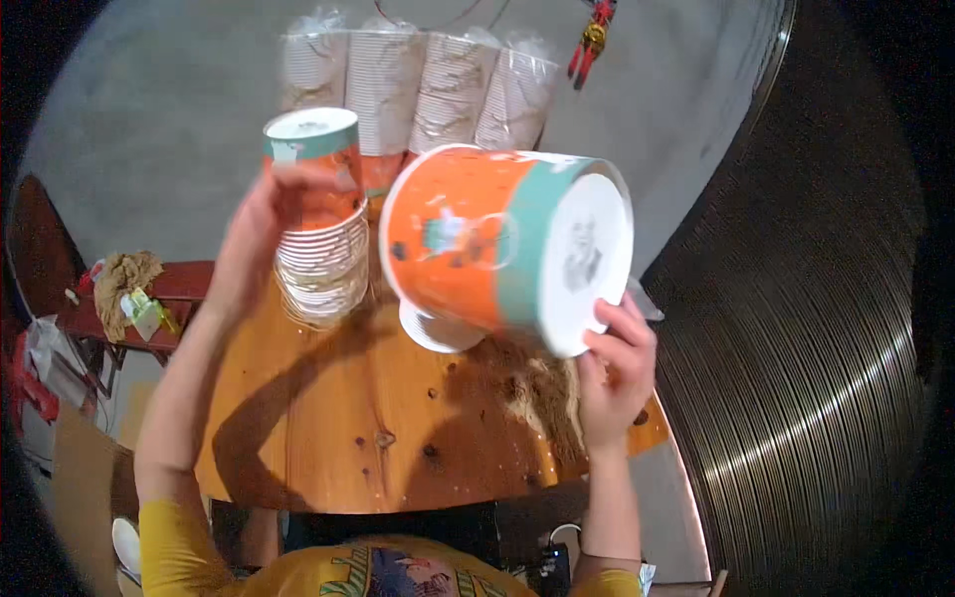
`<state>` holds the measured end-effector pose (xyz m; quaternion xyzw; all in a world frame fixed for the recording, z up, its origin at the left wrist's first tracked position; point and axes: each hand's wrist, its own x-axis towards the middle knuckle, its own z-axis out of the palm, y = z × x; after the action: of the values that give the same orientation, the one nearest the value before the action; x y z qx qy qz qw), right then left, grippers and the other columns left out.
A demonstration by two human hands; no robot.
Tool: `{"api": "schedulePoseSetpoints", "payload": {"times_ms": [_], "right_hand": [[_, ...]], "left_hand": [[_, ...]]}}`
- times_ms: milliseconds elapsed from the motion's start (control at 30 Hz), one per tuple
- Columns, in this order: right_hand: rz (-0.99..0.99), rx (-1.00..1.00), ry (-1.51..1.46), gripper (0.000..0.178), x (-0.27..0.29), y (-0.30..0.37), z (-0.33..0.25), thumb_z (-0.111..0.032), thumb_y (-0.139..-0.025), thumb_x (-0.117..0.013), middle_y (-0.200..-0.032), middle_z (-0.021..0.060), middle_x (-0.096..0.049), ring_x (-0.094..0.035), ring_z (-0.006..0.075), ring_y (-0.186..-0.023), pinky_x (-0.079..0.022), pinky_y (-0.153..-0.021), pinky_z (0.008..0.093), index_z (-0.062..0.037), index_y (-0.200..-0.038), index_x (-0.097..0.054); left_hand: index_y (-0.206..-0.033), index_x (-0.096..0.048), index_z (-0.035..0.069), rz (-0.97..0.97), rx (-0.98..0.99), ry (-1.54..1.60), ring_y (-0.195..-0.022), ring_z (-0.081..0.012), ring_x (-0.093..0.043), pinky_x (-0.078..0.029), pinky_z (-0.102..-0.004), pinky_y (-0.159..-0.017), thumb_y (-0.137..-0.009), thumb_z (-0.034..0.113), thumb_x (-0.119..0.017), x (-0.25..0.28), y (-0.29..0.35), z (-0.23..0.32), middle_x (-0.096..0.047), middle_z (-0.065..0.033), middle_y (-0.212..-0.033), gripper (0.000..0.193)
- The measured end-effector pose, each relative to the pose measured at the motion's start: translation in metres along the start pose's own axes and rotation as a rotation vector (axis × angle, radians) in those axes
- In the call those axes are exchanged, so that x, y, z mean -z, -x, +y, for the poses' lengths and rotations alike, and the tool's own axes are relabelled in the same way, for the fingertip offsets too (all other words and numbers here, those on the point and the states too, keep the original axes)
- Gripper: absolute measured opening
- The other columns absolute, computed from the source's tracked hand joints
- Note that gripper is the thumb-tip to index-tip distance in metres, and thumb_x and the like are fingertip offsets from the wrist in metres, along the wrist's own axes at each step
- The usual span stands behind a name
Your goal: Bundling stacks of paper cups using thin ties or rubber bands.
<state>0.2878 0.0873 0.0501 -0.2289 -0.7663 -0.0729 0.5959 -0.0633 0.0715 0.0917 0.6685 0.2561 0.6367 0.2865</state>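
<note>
Little squeezing force, I judge, best spares paper walls. At left, my left hand (257,224) curls, forearm raised, at the inverted cup stack (320,264) on the bench (323,398); blur hides whether its grip closes. At centre, the large orange tub (458,234) tilts above the bench; at right, my right hand (619,373), forearm upright, clamps its lower base edge.

A pale wooden table (328,468) with dark knots fills the lower middle. Beyond it lies smooth grey floor (199,129), with a red-handled tool (592,45) near the top. On the left, a dark red bench (189,281) holds a crumpled brown cloth (124,284) and a green-and-white packet (144,313). Dark ridged metal sheeting (806,348) curves along the right.
</note>
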Motion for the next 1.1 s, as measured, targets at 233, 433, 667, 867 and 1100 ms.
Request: {"api": "schedulePoseSetpoints", "payload": {"times_ms": [233, 433, 667, 867, 1100], "right_hand": [[-0.292, -0.099, -0.164, 0.045, -0.006, 0.048, -0.008, 0.001, -0.062, -0.066, -0.118, 0.0149, -0.058, -0.053, 0.0368, -0.115, -0.042, -0.1, 0.046, 0.0006, -0.107, -0.061], [-0.372, -0.673, -0.685, 0.027, -0.024, 0.11, 0.001, 0.005, -0.08, -0.061, -0.11, 0.014, -0.059, -0.058, 0.0293, -0.109, -0.054, -0.082, 0.0353, -0.0076, -0.104, -0.063], [-0.826, -0.115, 0.273, 0.025, -0.012, 0.137, 0.068, -0.006, -0.073, -0.063, -0.102, 0.005, -0.059, -0.054, 0.0284, -0.099, -0.046, -0.086, 0.0369, -0.0114, -0.097, -0.067], [-0.88, -0.193, 0.356, 0.017, -0.017, 0.14, 0.074, -0.012, -0.073, -0.066, -0.107, 0.0031, -0.056, -0.051, 0.0252, -0.103, -0.045, -0.087, 0.0361, -0.012, -0.09, -0.068], [-0.736, -0.418, -0.045, 0.03, -0.016, 0.113, 0.03, 0.0, -0.069, -0.067, -0.113, 0.0099, -0.057, -0.053, 0.0275, -0.103, -0.044, -0.094, 0.0359, -0.0052, -0.098, -0.062]], "left_hand": [[-0.118, -0.044, 0.003, 0.331, 0.169, 0.082, -0.103, -0.0132, -0.051, -0.04, -0.0294, -0.093, -0.09, 0.007, -0.055, -0.063, 0.098, 0.008, -0.05, -0.0061, -0.112, 0.031], [-0.134, -0.031, 0.005, 0.529, 0.163, -0.087, -0.118, -0.0173, -0.042, -0.039, -0.0315, -0.099, -0.084, 0.005, -0.062, -0.055, 0.113, 0.011, -0.038, -0.0103, -0.125, 0.058], [-0.132, -0.035, 0.005, -0.078, 0.109, -0.774, -0.112, -0.0314, -0.048, -0.041, -0.0364, -0.095, -0.084, -0.003, -0.055, -0.043, 0.119, 0.013, -0.039, -0.017, -0.121, 0.053], [-0.135, -0.035, 0.016, -0.432, 0.108, -0.862, -0.086, -0.0382, -0.061, -0.055, -0.0416, -0.072, -0.072, -0.003, -0.065, -0.074, 0.103, 0.016, -0.039, -0.0141, -0.119, 0.072], [-0.132, -0.042, 0.011, -0.596, -0.019, -1.01, -0.077, -0.0291, -0.064, -0.054, -0.0398, -0.063, -0.081, 0.007, -0.059, -0.094, 0.105, -0.015, -0.045, -0.0135, -0.111, 0.054]]}}
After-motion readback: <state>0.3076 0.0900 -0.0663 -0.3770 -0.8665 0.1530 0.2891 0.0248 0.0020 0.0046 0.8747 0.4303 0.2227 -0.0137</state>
